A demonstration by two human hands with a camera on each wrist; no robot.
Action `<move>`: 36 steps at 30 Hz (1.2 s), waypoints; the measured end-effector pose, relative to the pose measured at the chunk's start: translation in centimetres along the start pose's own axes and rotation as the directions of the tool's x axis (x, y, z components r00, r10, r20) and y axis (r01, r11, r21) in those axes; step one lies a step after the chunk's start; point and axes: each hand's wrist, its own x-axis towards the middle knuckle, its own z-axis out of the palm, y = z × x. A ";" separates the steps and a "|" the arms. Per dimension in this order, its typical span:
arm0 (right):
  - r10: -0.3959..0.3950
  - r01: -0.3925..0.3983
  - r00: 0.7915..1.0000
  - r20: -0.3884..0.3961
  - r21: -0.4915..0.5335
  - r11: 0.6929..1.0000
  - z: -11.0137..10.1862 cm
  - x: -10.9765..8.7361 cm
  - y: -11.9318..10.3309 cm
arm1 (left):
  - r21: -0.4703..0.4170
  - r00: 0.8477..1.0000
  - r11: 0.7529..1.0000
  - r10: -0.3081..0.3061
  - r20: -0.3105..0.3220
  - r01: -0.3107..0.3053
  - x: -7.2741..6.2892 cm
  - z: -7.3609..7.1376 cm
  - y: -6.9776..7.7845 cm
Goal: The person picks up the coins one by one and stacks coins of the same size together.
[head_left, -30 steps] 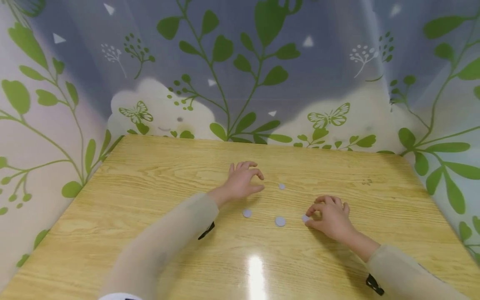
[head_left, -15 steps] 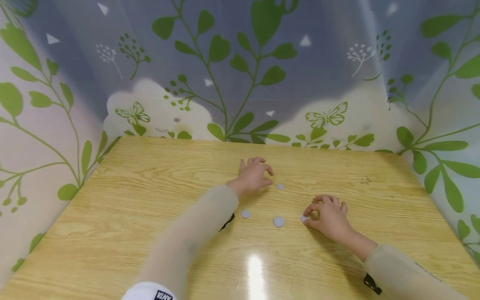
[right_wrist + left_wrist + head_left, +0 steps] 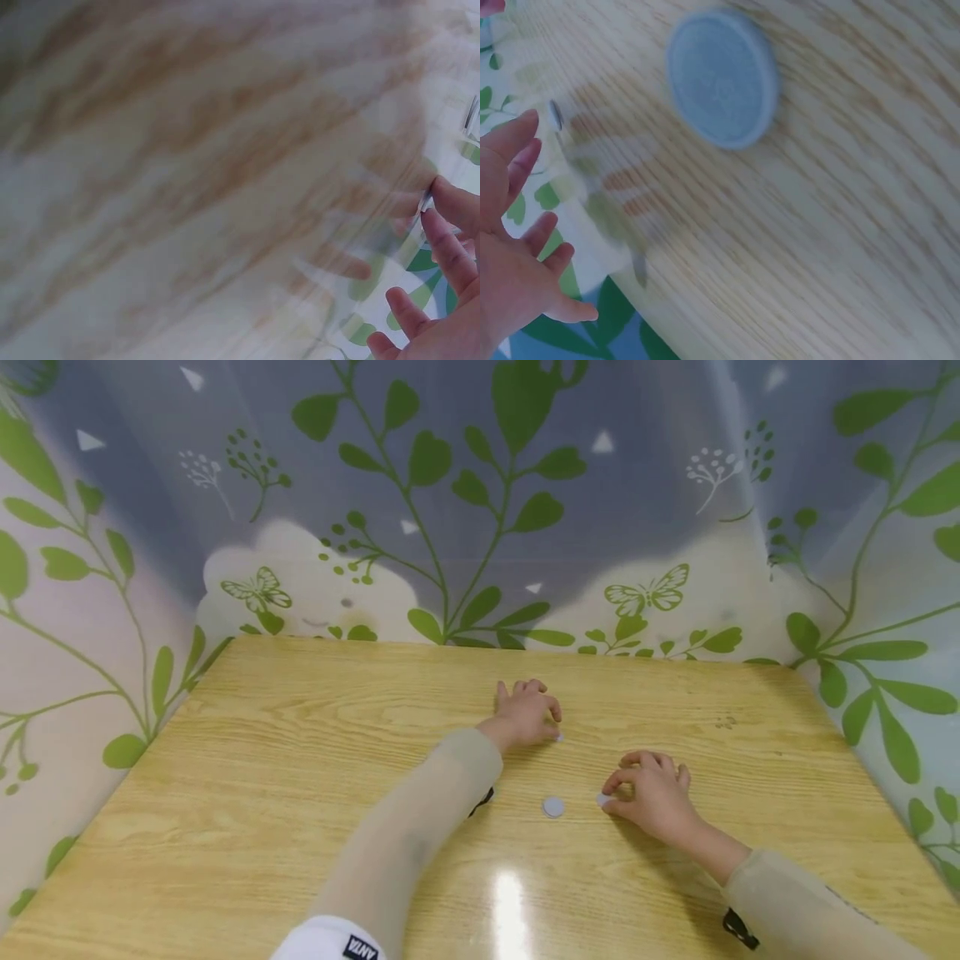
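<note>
Small round white discs lie on the wooden table. My left hand (image 3: 525, 717) reaches over the table with fingers bent and spread. Its fingertips are close beside a small disc (image 3: 559, 737), partly hidden in the head view; the left wrist view shows a narrow gap between the fingertips and this disc (image 3: 555, 115). My right hand (image 3: 656, 792) pinches the edge of another disc (image 3: 602, 799) between thumb and finger. In the right wrist view that disc (image 3: 427, 199) appears edge-on. Between the hands lies a larger disc (image 3: 553, 807).
Close to the left wrist camera lies a disc (image 3: 724, 79), hidden behind the left sleeve in the head view. The wooden table (image 3: 300, 760) meets a wall (image 3: 480, 527) printed with leaves at the back. Light glares on the near part.
My left hand has moved right, up to the small far disc. Its sleeve now covers the left disc in the head view. The right hand keeps its pinch with little movement.
</note>
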 end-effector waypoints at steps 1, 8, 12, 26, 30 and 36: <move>0.000 0.000 1.000 0.001 0.000 1.000 0.0 0.0 0.0 | 0.011 1.000 1.000 0.000 0.005 0.000 0.1 0.1 0.1; 0.006 -0.006 1.000 0.001 0.005 1.000 0.0 0.1 0.0 | 0.063 1.000 0.998 -0.016 0.005 0.016 0.7 0.7 0.0; 0.013 -0.013 1.000 0.006 0.007 1.000 -0.1 0.1 0.0 | 0.085 1.000 0.996 0.007 0.017 -0.008 0.8 0.6 0.0; 0.018 -0.018 1.000 0.006 -0.003 1.000 -0.1 0.1 -0.1 | 0.220 0.982 0.966 0.098 0.163 -0.133 0.6 -0.6 0.6; 0.015 -0.015 1.000 0.003 -0.001 1.000 -0.2 0.1 -0.1 | 0.275 0.972 0.946 0.119 0.203 -0.173 0.6 -0.9 0.7; 0.012 -0.012 1.000 -0.001 -0.007 1.000 -0.1 0.1 0.0 | 0.373 0.960 0.897 0.159 0.231 -0.238 0.7 -1.0 1.0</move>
